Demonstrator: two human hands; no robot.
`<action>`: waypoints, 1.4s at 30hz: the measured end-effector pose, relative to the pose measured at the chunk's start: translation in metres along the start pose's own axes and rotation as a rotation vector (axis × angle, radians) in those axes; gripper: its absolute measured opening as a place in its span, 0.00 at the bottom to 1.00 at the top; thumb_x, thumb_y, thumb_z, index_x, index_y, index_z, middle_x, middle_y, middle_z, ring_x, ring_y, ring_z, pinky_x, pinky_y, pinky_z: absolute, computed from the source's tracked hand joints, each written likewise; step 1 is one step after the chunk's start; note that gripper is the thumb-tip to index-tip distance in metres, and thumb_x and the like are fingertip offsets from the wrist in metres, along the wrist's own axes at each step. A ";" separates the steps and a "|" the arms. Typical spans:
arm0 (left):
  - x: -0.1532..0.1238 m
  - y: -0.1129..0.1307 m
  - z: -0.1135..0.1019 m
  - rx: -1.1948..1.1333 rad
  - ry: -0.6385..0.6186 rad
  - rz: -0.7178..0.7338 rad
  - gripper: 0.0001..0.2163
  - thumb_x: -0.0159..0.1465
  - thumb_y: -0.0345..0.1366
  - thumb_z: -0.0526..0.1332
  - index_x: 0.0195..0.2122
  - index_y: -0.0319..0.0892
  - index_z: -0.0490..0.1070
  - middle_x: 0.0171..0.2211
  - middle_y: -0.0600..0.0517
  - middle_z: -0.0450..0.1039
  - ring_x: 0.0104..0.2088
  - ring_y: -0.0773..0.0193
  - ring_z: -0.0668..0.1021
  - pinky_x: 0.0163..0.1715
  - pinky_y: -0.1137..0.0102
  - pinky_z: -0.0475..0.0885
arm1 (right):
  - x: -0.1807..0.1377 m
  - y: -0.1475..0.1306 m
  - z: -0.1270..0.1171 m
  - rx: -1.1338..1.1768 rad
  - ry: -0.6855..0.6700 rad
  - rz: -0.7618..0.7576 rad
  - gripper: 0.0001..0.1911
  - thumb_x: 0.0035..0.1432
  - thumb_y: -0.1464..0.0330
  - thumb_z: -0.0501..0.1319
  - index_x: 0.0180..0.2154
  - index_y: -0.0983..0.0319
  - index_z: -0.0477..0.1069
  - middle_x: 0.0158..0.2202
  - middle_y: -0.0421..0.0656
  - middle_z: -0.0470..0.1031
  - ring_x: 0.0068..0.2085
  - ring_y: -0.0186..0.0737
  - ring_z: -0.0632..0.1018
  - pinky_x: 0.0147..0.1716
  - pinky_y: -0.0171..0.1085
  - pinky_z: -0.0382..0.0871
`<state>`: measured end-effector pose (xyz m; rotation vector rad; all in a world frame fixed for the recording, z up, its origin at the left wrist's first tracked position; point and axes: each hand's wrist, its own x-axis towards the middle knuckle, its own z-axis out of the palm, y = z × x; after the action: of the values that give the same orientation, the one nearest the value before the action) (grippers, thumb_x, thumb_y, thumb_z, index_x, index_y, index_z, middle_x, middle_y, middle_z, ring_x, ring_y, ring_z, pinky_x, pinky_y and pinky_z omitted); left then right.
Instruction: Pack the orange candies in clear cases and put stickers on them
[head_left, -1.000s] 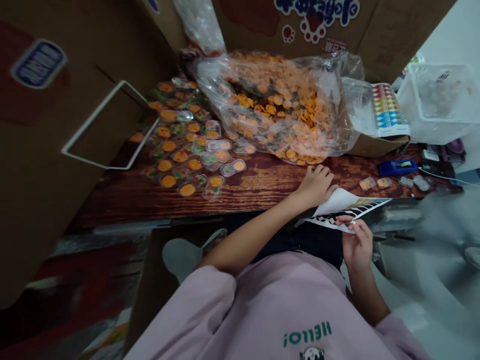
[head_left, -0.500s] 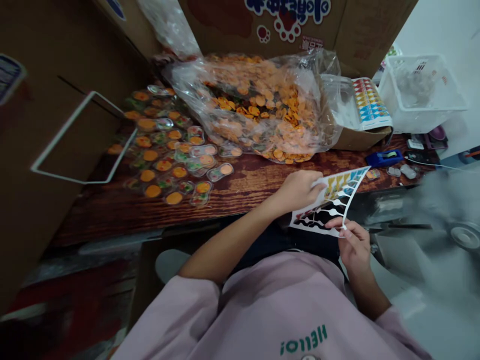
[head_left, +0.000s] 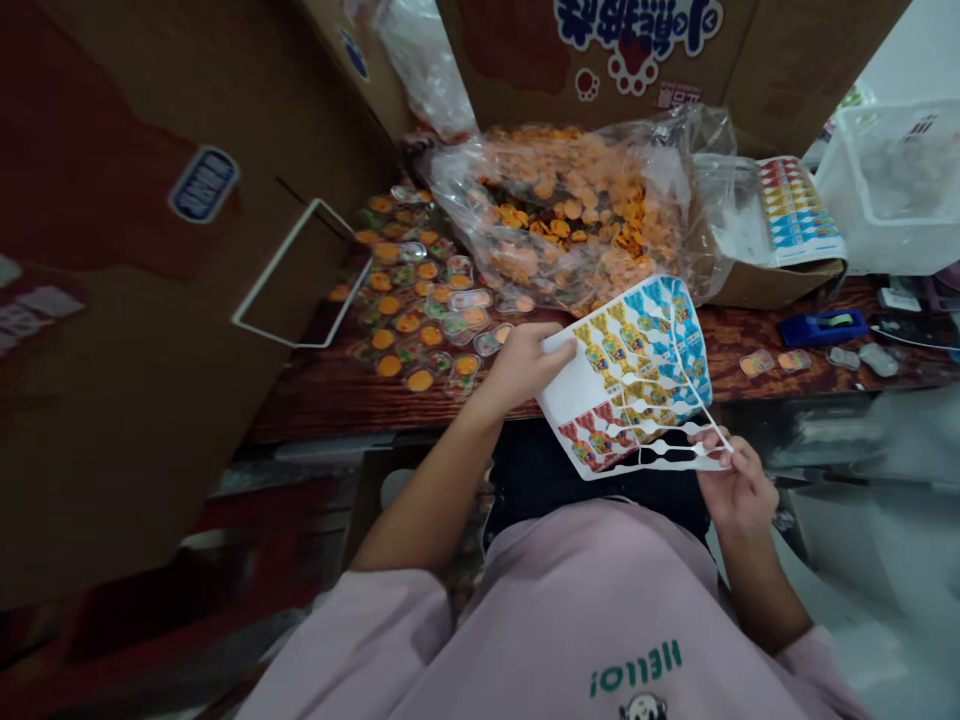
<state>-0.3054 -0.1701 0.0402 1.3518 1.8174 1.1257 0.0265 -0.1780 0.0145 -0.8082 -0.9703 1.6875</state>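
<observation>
A sticker sheet point(head_left: 600, 345) with rows of red, yellow and blue candy-shaped stickers is tilted over my lap, at the table's front edge. My left hand point(head_left: 525, 368) grips its left side, thumb on top over a bare white patch. With fingertips pinched, my right hand point(head_left: 739, 482) holds the white cut-out border point(head_left: 694, 450) at the sheet's lower right. This lattice of thin strips is lifted off the sheet at that corner, with open gaps between the strips. Toward the upper left it still lies over the stickers.
A clear plastic bag point(head_left: 577, 210) full of orange discs lies behind the sheet. Small clear packs point(head_left: 420, 380) with orange discs spread left of it. On the right are a box with more sticker sheets point(head_left: 799, 210), a blue tape dispenser point(head_left: 823, 326) and a white basket point(head_left: 885, 240).
The sheet has turned to face me more fully and been raised. My right hand has pulled the white border farther off at the right. The camera view has swung left.
</observation>
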 end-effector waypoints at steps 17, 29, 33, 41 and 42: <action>-0.081 -0.086 -0.020 -0.240 0.464 -0.253 0.17 0.57 0.51 0.63 0.24 0.42 0.69 0.23 0.55 0.62 0.24 0.67 0.63 0.23 0.72 0.57 | 0.016 0.009 0.002 0.086 0.080 0.224 0.13 0.50 0.62 0.72 0.23 0.58 0.70 0.37 0.42 0.79 0.45 0.43 0.80 0.57 0.50 0.74; -0.094 -0.091 -0.029 -0.304 0.560 -0.315 0.18 0.57 0.51 0.66 0.24 0.42 0.70 0.22 0.55 0.64 0.23 0.68 0.64 0.22 0.73 0.58 | 0.033 0.000 -0.011 0.161 0.192 0.250 0.12 0.47 0.65 0.72 0.24 0.59 0.69 0.33 0.40 0.77 0.44 0.43 0.81 0.57 0.51 0.75; -0.093 -0.088 -0.030 -0.334 0.589 -0.354 0.18 0.56 0.52 0.66 0.24 0.41 0.70 0.21 0.55 0.64 0.23 0.68 0.63 0.21 0.73 0.58 | 0.036 -0.002 -0.022 0.143 0.241 0.254 0.12 0.47 0.64 0.71 0.24 0.58 0.68 0.34 0.41 0.78 0.43 0.44 0.81 0.57 0.55 0.75; -0.087 -0.085 -0.041 -0.338 0.636 -0.359 0.18 0.56 0.53 0.67 0.26 0.41 0.73 0.23 0.55 0.66 0.23 0.67 0.65 0.22 0.72 0.60 | 0.035 -0.010 -0.023 0.158 0.292 0.242 0.13 0.46 0.65 0.71 0.24 0.58 0.67 0.34 0.40 0.77 0.44 0.43 0.81 0.57 0.54 0.76; -0.087 -0.086 -0.044 -0.347 0.644 -0.364 0.18 0.56 0.53 0.67 0.26 0.41 0.74 0.23 0.55 0.66 0.23 0.68 0.65 0.21 0.72 0.59 | 0.034 -0.012 -0.022 0.170 0.315 0.234 0.12 0.46 0.65 0.71 0.25 0.58 0.67 0.33 0.39 0.76 0.43 0.42 0.81 0.57 0.54 0.76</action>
<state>-0.3544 -0.2757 -0.0182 0.4496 2.0481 1.6873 0.0411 -0.1380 0.0128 -1.0658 -0.5252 1.7445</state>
